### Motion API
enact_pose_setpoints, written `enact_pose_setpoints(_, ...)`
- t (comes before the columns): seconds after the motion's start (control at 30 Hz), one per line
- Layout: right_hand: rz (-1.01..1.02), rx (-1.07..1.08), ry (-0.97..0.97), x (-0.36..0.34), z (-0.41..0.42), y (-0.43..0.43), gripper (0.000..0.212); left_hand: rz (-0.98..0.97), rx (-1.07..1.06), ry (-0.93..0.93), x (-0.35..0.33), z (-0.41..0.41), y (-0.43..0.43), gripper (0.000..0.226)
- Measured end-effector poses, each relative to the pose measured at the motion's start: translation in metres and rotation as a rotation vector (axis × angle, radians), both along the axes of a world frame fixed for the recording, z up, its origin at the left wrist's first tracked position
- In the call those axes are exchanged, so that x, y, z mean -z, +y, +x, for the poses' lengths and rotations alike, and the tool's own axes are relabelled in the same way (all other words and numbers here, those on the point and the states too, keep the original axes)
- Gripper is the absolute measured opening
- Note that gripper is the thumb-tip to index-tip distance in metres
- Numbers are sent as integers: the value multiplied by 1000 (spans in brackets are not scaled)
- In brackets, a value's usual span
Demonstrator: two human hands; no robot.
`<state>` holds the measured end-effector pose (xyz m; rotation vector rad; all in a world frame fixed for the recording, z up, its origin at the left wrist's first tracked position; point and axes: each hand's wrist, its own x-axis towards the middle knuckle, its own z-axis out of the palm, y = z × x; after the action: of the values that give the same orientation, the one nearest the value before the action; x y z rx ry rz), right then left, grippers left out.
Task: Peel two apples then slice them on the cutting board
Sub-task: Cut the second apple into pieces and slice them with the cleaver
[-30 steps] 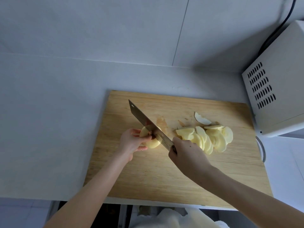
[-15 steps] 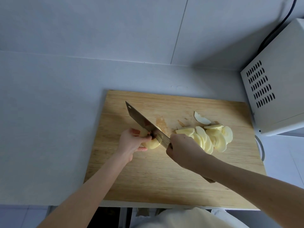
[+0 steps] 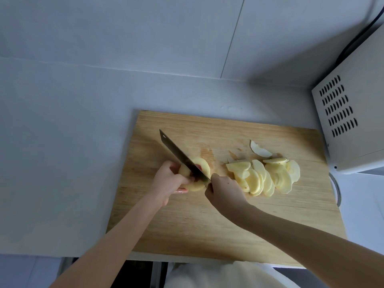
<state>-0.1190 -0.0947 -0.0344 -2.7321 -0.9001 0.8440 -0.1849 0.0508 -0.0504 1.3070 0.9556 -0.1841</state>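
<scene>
pale grey surface (image 3: 62,163) runs under everything, with a wooden cutting board (image 3: 207,225) lying on it; take the board as the landmark. nearest, at the board's close edge, both forearms reach in over it. toward the middle of the board, the right hand (image 3: 225,191) is wrapped tight round the handle of a cleaver (image 3: 182,156), whose blade slants away to the far left and is set into a peeled apple piece (image 3: 197,169). the left hand (image 3: 170,181) sits on the board's left half, fingers curled and pressed onto that piece to steady it, close against the blade's side. on the board's right half, a fanned heap of apple slices (image 3: 266,175) lies overlapping, and one loose slice (image 3: 259,150) rests just beyond it. past the board's far right corner stands a white appliance (image 3: 353,113) with vent slots, against a tiled wall (image 3: 145,28).

peeling looks finished; this is the slicing stage, seemingly late, with only this piece left whole. the next stroke calls for the blade to go straight down to the board while the left fingertips draw back from its path.
</scene>
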Motion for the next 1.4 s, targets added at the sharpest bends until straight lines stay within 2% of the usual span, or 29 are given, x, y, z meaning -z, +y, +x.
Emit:
enact_pose_setpoints(0.1, 49, 2, 12, -4, 4, -2, 23, 66, 196, 84, 1, -13, -2, 73)
enact_pose_setpoints(0.17, 77, 1, 19, -7, 5, -4, 26, 151, 286, 121, 2, -21, -6, 71)
enact_pose_setpoints(0.33, 160, 12, -10, -14, -3, -12, 28, 17, 193, 79, -5, -20, -12, 42)
enact_pose_setpoints(0.5, 300, 98, 51, -31, -4, -22, 21, 241, 140, 100, 1, -21, -22, 45)
enact_pose_setpoints(0.63, 410, 143, 128, -51, -6, -38, 16, 320, 168, 121, -2, -21, -30, 39)
enact_pose_setpoints(0.7, 460, 205, 226, -62, -7, -46, 17, 341, 150, 133, -4, -20, -32, 42)
enact_pose_setpoints(0.77, 487, 312, 380, -70, -8, -53, 20, 244, 42, 130, -9, -19, -30, 48)
enact_pose_setpoints(0.8, 497, 369, 464, -73, -8, -56, 19, 122, -44, 108, -13, -19, -28, 51)
enact_pose_setpoints(0.9, 522, 491, 657, -78, -9, -62, 14, -293, -249, -61, -26, -22, -28, 51)
enact_pose_setpoints(1.0, 554, 544, 758, -81, -9, -62, 11, -484, -367, -198, -33, -24, -32, 43)
enact_pose_setpoints(1.1, 576, 577, 792, -84, -7, -63, 10, -530, -416, -277, -39, -24, -35, 41)
enact_pose_setpoints(1.27, 622, 580, 827, -93, -5, -68, 13, -469, -404, -343, -48, -20, -36, 40)
enact_pose_setpoints(1.4, 607, 552, 814, -96, -6, -67, 12, -413, -360, -375, -53, -17, -35, 29)
